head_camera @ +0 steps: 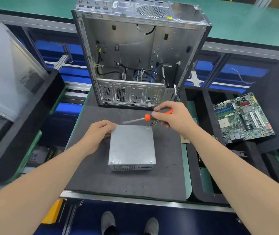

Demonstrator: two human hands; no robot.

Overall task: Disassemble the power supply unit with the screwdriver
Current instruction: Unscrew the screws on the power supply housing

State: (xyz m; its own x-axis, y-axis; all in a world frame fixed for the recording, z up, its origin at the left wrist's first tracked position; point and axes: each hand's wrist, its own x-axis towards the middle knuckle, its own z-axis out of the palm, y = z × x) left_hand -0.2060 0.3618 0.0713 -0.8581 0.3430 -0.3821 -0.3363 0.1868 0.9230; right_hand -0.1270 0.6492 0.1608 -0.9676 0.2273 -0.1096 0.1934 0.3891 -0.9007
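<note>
A grey metal power supply unit [132, 146] lies flat on the dark mat [93, 175], its vented face toward me and a bundle of wires leaving its far right corner. My left hand [99, 133] grips the unit's far left corner. My right hand [172, 117] holds an orange-and-black screwdriver [147, 117] above the far edge. The shaft points left and is blurred. Two small screws show at the near corners of the top plate.
An open, emptied computer case [135, 53] stands upright just behind the mat. A green motherboard [242, 117] lies in a black foam tray at the right. A grey side panel [4, 68] leans over a black tray at the left.
</note>
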